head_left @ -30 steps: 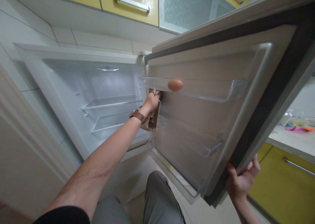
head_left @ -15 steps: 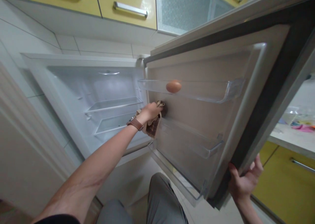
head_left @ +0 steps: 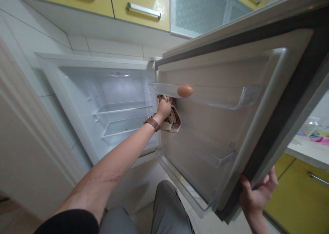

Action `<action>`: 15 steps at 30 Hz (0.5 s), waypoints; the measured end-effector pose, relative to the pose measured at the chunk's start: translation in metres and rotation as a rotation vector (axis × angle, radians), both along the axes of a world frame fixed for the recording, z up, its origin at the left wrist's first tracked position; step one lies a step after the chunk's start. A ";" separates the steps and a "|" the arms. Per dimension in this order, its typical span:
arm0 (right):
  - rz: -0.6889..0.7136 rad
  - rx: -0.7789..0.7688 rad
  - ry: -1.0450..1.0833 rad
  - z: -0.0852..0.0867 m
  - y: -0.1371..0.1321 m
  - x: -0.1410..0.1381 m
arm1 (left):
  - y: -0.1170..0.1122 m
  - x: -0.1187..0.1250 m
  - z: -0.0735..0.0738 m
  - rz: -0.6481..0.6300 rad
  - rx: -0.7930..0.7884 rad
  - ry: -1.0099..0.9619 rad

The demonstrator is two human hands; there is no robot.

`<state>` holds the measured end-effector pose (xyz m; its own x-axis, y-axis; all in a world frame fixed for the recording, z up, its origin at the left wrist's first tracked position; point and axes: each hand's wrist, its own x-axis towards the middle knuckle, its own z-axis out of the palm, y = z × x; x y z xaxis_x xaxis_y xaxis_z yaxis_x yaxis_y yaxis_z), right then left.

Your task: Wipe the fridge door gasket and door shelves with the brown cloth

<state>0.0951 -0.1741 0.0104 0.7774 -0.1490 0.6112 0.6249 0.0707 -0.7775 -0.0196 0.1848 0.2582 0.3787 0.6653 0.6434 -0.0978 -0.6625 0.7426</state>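
Observation:
My left hand [head_left: 164, 109] is closed around a brown patterned cloth [head_left: 174, 121], which is bunched against the inner face of the fridge door [head_left: 205, 124] near its hinge side, just below the top door shelf. A brown egg [head_left: 185, 90] lies in that clear top shelf [head_left: 218, 95], right of the cloth. My right hand [head_left: 258, 193] grips the free edge of the open door low down, thumb on the dark gasket [head_left: 277, 121] and fingers around the outer side.
Left of the door is the lit fridge interior [head_left: 120, 86] with glass shelves [head_left: 125, 106]. Lower door shelves [head_left: 218, 158] jut out below the cloth. Yellow cabinets [head_left: 141, 8] hang above; a counter [head_left: 308, 151] with plastic items stands at right. My knees [head_left: 167, 206] are beneath the door.
My left hand has moved the cloth upward along the door, from below the top shelf to close under it. The right hand keeps its hold on the door edge. The view has shifted slightly.

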 end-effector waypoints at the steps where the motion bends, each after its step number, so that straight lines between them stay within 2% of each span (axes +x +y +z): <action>1: 0.006 0.006 -0.005 0.001 0.000 -0.001 | -0.002 0.000 -0.003 -0.008 0.097 0.096; 4: 0.026 0.031 -0.039 0.004 0.001 -0.003 | 0.000 -0.006 -0.013 0.021 0.217 0.347; 6: 0.015 0.037 -0.051 0.005 0.001 -0.004 | 0.003 -0.009 -0.017 0.044 0.224 0.410; 8: 0.014 0.043 -0.048 0.005 0.002 -0.004 | 0.005 -0.010 -0.018 0.056 0.215 0.364; 12: 0.069 0.068 -0.043 0.004 0.001 -0.003 | -0.001 -0.007 -0.015 0.023 0.233 0.128; 15: 0.070 0.074 -0.040 0.004 0.001 -0.002 | -0.006 -0.008 -0.012 0.003 0.248 0.158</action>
